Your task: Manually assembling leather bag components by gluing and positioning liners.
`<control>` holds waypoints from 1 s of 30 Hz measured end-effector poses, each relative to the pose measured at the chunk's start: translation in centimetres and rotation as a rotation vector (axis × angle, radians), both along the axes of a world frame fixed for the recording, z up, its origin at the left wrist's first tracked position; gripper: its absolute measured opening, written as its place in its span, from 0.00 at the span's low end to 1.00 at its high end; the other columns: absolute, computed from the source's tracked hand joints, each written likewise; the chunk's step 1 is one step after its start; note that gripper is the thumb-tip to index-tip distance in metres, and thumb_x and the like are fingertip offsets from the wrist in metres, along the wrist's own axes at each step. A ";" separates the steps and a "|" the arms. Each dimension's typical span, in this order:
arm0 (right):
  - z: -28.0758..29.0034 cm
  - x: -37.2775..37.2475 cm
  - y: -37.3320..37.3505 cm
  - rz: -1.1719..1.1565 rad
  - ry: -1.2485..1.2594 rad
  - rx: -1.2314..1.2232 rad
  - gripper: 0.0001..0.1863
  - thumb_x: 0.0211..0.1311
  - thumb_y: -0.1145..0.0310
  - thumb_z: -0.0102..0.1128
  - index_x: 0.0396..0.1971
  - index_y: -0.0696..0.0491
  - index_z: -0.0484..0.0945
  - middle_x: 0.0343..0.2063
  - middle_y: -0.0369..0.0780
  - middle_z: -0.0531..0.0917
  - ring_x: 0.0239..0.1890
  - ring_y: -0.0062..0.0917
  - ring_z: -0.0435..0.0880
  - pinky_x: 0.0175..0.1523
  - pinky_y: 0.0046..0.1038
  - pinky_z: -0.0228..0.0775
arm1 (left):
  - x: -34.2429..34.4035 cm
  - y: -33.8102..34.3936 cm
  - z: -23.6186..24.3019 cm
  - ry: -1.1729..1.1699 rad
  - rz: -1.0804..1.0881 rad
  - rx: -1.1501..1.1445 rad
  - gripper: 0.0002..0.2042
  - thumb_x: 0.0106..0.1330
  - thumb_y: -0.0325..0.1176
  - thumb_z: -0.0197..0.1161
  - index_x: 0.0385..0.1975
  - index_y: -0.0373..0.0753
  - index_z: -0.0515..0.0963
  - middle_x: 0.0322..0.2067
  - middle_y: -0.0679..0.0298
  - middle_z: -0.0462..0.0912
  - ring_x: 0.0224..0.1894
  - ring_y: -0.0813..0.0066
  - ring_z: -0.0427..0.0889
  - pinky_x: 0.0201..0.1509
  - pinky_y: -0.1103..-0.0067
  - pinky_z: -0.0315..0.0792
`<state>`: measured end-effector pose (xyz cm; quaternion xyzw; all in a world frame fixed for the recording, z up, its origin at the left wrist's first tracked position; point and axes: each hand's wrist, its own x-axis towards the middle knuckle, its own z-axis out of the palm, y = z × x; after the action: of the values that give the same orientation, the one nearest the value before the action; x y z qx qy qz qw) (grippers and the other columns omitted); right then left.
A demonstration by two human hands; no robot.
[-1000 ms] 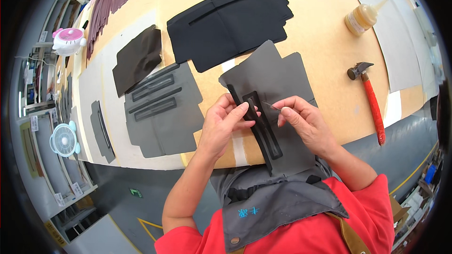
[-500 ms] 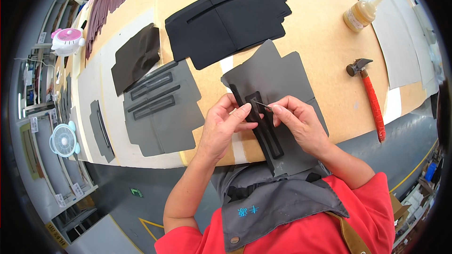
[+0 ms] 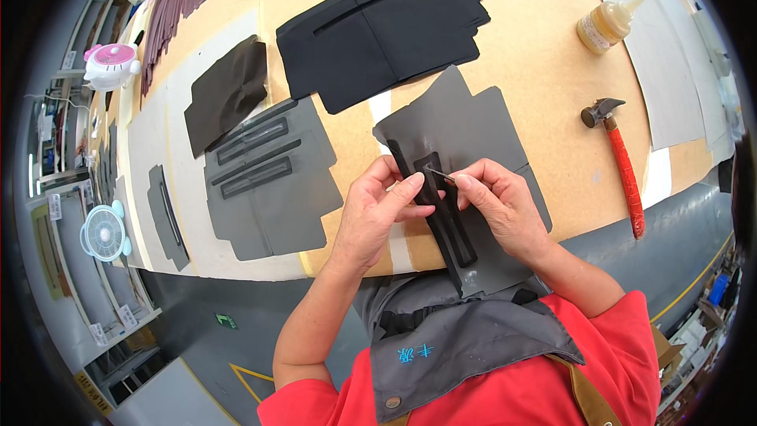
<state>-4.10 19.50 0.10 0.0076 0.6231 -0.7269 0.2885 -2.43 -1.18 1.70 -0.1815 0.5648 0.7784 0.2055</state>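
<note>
A grey sheet panel (image 3: 465, 122), cut with stepped edges, lies partly over the table's near edge. Along it runs a long slot in a raised black frame (image 3: 453, 229). Beside the slot's upper part, my left hand (image 3: 378, 205) pinches the panel's folded left edge, some fingers hidden behind it. My right hand (image 3: 493, 193) is closed on a thin metal tool (image 3: 440, 173), its tip at the frame's upper end. Whether it is tweezers or an awl does not show.
To the left lie a grey slotted panel (image 3: 268, 221), a dark brown piece (image 3: 225, 95) and a narrow grey piece (image 3: 164, 213). Farther off is a black panel (image 3: 386, 39). A red-handled hammer (image 3: 623, 166) and a glue bottle (image 3: 603, 28) stand at right; small fans (image 3: 106, 233) at left.
The thin tool's tip has tilted slightly at the frame's upper end. Both hands keep nearly the same place and grip; the view has shifted a little.
</note>
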 end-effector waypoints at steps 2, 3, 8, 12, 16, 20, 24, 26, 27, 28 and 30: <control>0.0 0.0 0.0 0.001 0.005 0.012 0.11 0.78 0.65 0.55 0.42 0.58 0.79 0.30 0.32 0.80 0.36 0.11 0.74 0.47 0.17 0.67 | 0.0 0.1 0.0 -0.001 0.000 -0.001 0.14 0.74 0.32 0.58 0.54 0.32 0.73 0.48 0.54 0.84 0.46 0.65 0.88 0.46 0.76 0.87; 0.1 0.0 0.0 -0.002 0.006 0.014 0.11 0.78 0.65 0.55 0.42 0.58 0.79 0.30 0.32 0.80 0.35 0.11 0.74 0.47 0.17 0.67 | 0.0 0.1 0.1 -0.003 0.002 -0.001 0.14 0.74 0.32 0.58 0.54 0.32 0.73 0.48 0.54 0.84 0.46 0.65 0.88 0.46 0.76 0.87; 0.1 0.1 -0.1 -0.009 0.016 0.018 0.11 0.78 0.65 0.55 0.42 0.58 0.79 0.30 0.32 0.80 0.35 0.11 0.75 0.47 0.17 0.67 | 0.1 0.2 0.0 -0.004 0.006 0.011 0.14 0.74 0.31 0.59 0.54 0.32 0.73 0.48 0.55 0.84 0.46 0.65 0.88 0.46 0.76 0.87; -0.3 0.3 -0.2 -0.027 0.026 0.021 0.12 0.77 0.64 0.56 0.41 0.57 0.79 0.30 0.31 0.81 0.35 0.10 0.75 0.45 0.16 0.68 | 0.1 0.3 -0.1 -0.003 0.010 0.022 0.14 0.74 0.31 0.59 0.54 0.32 0.73 0.48 0.55 0.83 0.47 0.65 0.88 0.47 0.76 0.87; -0.3 0.5 -0.2 -0.042 0.030 0.020 0.12 0.77 0.62 0.56 0.39 0.57 0.79 0.31 0.31 0.82 0.34 0.09 0.75 0.42 0.16 0.68 | 0.2 0.4 -0.1 -0.004 0.014 0.024 0.14 0.74 0.31 0.58 0.54 0.32 0.73 0.48 0.55 0.83 0.47 0.66 0.88 0.47 0.76 0.87; -0.4 0.6 -0.3 -0.048 0.034 0.008 0.12 0.77 0.62 0.56 0.39 0.57 0.79 0.31 0.31 0.82 0.34 0.09 0.75 0.42 0.16 0.68 | 0.4 0.6 0.0 -0.005 0.017 0.048 0.11 0.75 0.32 0.60 0.51 0.35 0.73 0.44 0.62 0.82 0.46 0.72 0.86 0.47 0.77 0.84; -0.5 0.7 -0.1 -0.052 0.001 -0.007 0.11 0.78 0.64 0.55 0.41 0.57 0.79 0.31 0.31 0.81 0.35 0.10 0.75 0.44 0.16 0.68 | 0.6 0.6 -0.2 0.004 0.037 0.058 0.11 0.75 0.33 0.60 0.50 0.35 0.74 0.44 0.62 0.82 0.46 0.74 0.86 0.46 0.77 0.85; -0.5 0.8 0.0 -0.047 -0.021 0.006 0.11 0.78 0.65 0.55 0.42 0.57 0.79 0.30 0.32 0.81 0.36 0.11 0.76 0.47 0.17 0.68 | 0.6 0.7 -0.2 0.009 0.052 0.061 0.11 0.75 0.33 0.60 0.50 0.35 0.74 0.44 0.63 0.82 0.47 0.75 0.85 0.46 0.77 0.85; -0.5 0.8 0.0 -0.058 -0.020 0.009 0.11 0.78 0.65 0.55 0.43 0.58 0.79 0.30 0.32 0.81 0.36 0.11 0.76 0.47 0.17 0.68 | 0.7 0.8 -0.1 0.010 0.069 0.044 0.10 0.75 0.32 0.60 0.50 0.36 0.74 0.44 0.63 0.82 0.47 0.76 0.85 0.45 0.78 0.85; -0.4 0.9 0.0 -0.069 -0.019 0.012 0.11 0.78 0.65 0.55 0.43 0.58 0.79 0.30 0.32 0.81 0.36 0.11 0.76 0.47 0.17 0.68 | 0.7 0.8 -0.1 0.010 0.085 0.028 0.10 0.75 0.32 0.60 0.50 0.36 0.74 0.44 0.63 0.82 0.46 0.77 0.84 0.44 0.78 0.85; -0.3 0.9 -0.1 -0.062 -0.018 0.012 0.11 0.77 0.65 0.55 0.44 0.58 0.79 0.30 0.32 0.81 0.36 0.11 0.76 0.47 0.17 0.69 | 0.9 0.7 -0.4 0.023 0.086 0.026 0.10 0.75 0.32 0.60 0.50 0.36 0.74 0.44 0.63 0.82 0.46 0.77 0.84 0.42 0.78 0.85</control>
<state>-3.16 19.42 -0.22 0.0350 0.6245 -0.7315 0.2715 -1.56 -0.45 1.33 -0.1941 0.5485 0.7959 0.1675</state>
